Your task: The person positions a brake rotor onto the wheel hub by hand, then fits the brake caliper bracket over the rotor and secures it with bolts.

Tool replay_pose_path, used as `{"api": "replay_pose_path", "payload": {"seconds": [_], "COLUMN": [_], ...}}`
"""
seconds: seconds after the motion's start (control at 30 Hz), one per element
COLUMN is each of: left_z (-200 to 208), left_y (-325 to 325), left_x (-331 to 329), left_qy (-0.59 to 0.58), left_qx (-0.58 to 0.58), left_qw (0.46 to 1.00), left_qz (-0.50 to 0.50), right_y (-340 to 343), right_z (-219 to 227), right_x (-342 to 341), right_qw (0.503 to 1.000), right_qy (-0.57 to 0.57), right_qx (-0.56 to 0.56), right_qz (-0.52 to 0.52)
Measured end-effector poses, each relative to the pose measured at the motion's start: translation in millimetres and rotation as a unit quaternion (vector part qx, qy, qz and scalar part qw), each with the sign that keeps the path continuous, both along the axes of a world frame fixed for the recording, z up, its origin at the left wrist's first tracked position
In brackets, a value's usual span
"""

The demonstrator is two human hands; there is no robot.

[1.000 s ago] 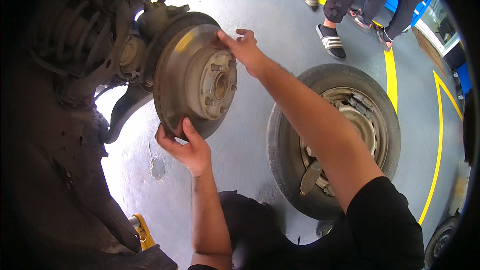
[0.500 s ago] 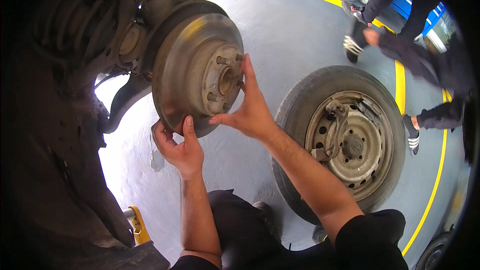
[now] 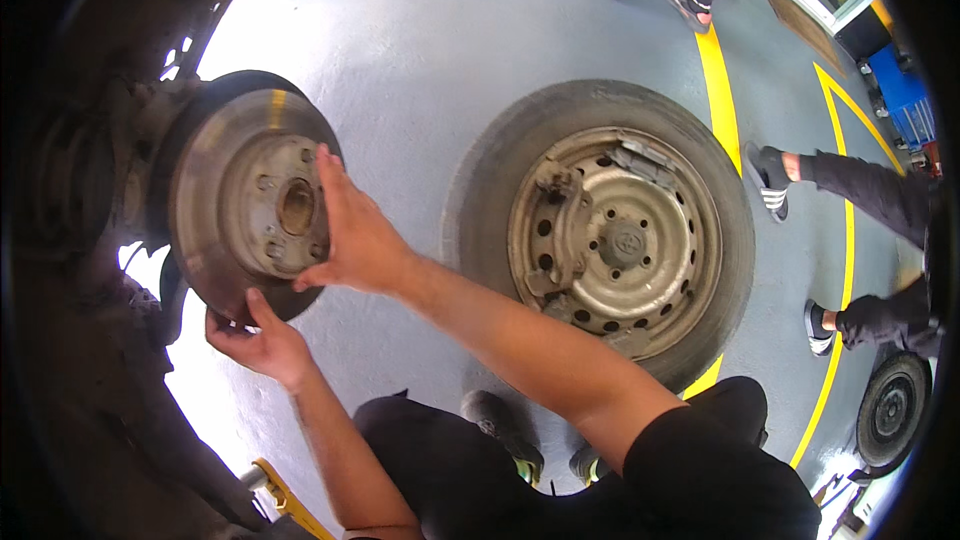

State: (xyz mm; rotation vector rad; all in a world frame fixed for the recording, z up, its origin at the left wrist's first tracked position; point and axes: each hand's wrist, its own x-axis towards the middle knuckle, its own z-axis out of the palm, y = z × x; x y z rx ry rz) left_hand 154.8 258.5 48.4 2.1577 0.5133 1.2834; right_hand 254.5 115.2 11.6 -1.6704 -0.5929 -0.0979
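Note:
A worn brake disc (image 3: 215, 190) sits upright on the car's hub at the left, with wheel studs around its centre bore. My left hand (image 3: 262, 345) pinches the disc's lower edge, thumb on the front face and fingers partly hidden behind. My right hand (image 3: 355, 235) is closed on the disc's right side, fingers up along the raised centre and thumb by the lower rim. Right of my hands, a wheel with a tyre (image 3: 485, 170) lies on the floor. On its rim rest a brake caliper or bracket (image 3: 575, 225) and a brake pad (image 3: 645, 162).
Dark suspension parts (image 3: 70, 180) and bodywork crowd the left side. A yellow stand or jack part (image 3: 285, 500) is at the lower left. People's feet (image 3: 685, 2) show at the top and right. Another wheel (image 3: 893, 408) and a blue tool cart (image 3: 900, 95) stand far right.
The view has swung right, so the disc and hands appear farther left and the floor wheel nearer the middle. Both hands stay on the disc.

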Motion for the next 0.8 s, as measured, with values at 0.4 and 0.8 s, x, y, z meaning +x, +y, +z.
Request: {"api": "replay_pose_path", "payload": {"seconds": [0.4, 0.8], "left_z": [60, -42], "left_y": [-101, -229], "left_x": [-31, 18], "left_qy": [0.067, 0.336], "left_qx": [0.192, 0.017], "left_qw": [0.972, 0.784], "left_qz": [-0.121, -0.522], "right_y": [-262, -389], "right_z": [30, 15], "right_x": [11, -136], "right_qw": [0.969, 0.866], "right_qy": [0.122, 0.316], "right_qx": [-0.214, -0.334], "right_qz": [0.004, -0.194]}}
